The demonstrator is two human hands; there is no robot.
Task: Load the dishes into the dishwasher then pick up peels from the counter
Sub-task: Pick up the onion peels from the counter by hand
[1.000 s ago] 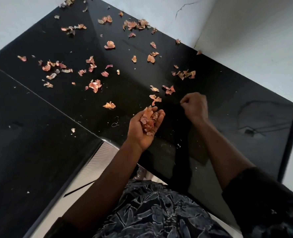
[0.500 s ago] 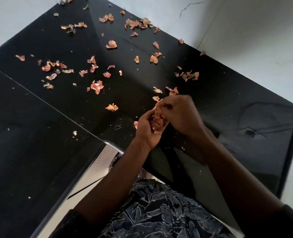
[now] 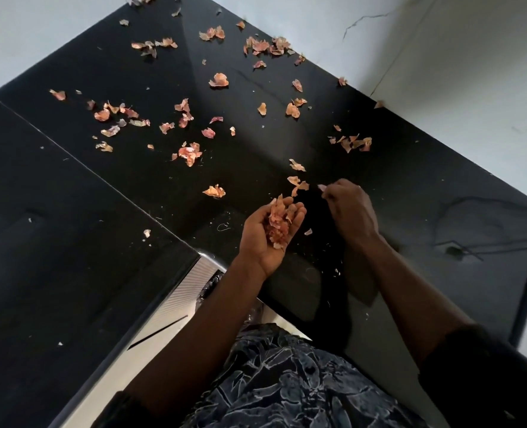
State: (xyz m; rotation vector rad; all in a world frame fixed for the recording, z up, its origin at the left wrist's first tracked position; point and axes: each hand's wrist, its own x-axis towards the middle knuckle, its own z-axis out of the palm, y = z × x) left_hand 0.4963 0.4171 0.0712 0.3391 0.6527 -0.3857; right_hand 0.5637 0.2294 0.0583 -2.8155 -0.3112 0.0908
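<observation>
Dry orange-pink onion peels (image 3: 190,152) lie scattered over the black counter (image 3: 70,211). My left hand (image 3: 268,236) is cupped palm up above the counter's near corner and holds a heap of gathered peels (image 3: 279,222). My right hand (image 3: 350,211) is low over the counter just right of it, knuckles up and fingers curled. Its fingertips pinch a small pale peel scrap (image 3: 321,187). Two loose peels (image 3: 297,183) lie right beside those fingertips. A tiny scrap (image 3: 308,232) lies between my hands.
White walls (image 3: 441,72) close the counter at the back and right. A seam (image 3: 70,156) runs across the counter's left part. Below the counter's inner corner stands a pale ribbed appliance front (image 3: 182,291). Peel clusters (image 3: 265,47) lie along the back edge.
My right hand went to my left palm, left a peel there, and has moved back right to the counter. The left hand stays cupped, slightly more spread.
</observation>
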